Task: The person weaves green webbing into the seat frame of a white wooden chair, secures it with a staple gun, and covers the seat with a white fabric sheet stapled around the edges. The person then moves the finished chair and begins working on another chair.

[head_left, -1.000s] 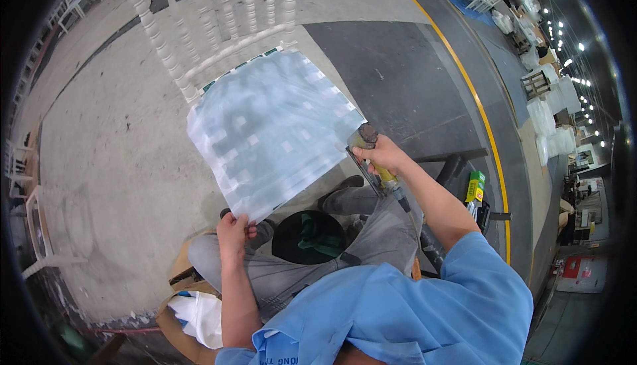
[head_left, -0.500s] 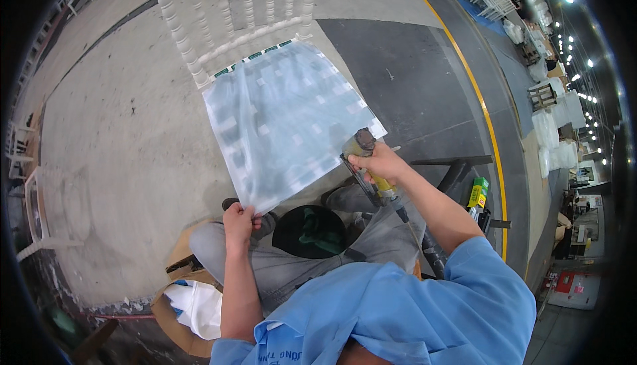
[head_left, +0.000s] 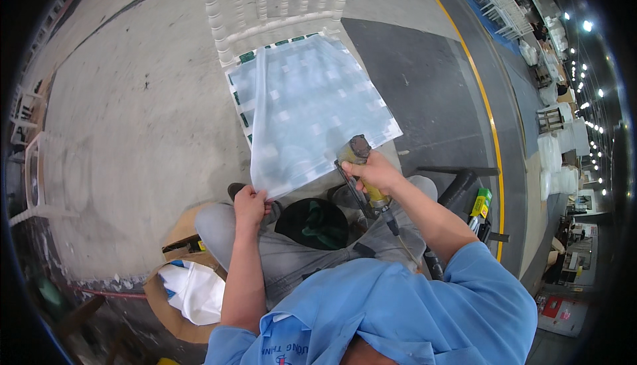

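Note:
A thin, pale-blue translucent sheet (head_left: 315,103) lies over the seat of a white chair (head_left: 282,25), whose turned spindles point away from me. Green-and-white woven webbing (head_left: 243,121) shows at the seat's left and far edges. My left hand (head_left: 249,206) pinches the sheet's near left corner, and a fold runs up from it. In my right hand (head_left: 375,171) is a yellow air staple gun (head_left: 359,147), closed in my fingers, its dark head over the sheet's near edge. I cannot tell whether it touches. An air hose (head_left: 406,247) trails from its grip.
Between my legs sits a dark round pad (head_left: 312,224). To the left stands a cardboard box (head_left: 158,300) holding white cloth (head_left: 198,292). On the right are a black frame (head_left: 459,194) and a green-and-yellow carton (head_left: 480,203). A yellow floor line (head_left: 488,103) runs beyond.
The sheet's left side has shifted inward, baring webbing along that edge. My left hand still pinches the corner, and the staple gun stays in my right hand. The whole view has shifted a little.

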Available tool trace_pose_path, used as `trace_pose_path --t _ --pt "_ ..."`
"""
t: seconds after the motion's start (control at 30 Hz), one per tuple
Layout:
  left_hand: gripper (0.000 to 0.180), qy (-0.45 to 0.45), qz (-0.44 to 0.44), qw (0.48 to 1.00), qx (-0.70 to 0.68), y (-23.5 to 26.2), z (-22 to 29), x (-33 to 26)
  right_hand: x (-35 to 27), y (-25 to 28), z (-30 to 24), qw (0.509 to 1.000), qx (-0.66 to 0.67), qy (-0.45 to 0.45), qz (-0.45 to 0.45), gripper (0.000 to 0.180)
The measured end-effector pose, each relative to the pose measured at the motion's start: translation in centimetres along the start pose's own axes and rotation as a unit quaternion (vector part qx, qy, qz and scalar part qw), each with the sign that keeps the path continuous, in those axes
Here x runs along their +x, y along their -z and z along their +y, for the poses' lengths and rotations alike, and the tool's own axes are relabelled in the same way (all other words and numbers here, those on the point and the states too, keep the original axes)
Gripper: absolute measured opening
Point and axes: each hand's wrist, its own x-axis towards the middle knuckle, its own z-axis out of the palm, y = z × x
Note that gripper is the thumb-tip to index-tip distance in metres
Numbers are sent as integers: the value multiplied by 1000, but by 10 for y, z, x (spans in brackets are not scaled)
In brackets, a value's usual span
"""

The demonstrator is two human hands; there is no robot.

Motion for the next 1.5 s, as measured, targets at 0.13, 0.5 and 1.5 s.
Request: trace_pose_path --t 0.13,0.5,1.5 --pt "9 -6 -6 1000 -2 -1 -3 1 3 -8 9 999 -31 8 10 37" --pt "10 -15 8 999 41 -1 -8 3 -4 -62 -2 999 -31 20 -38 42" --pt "18 -5 -15 997 76 15 -9 13 -203 154 1 974 7 111 199 36"
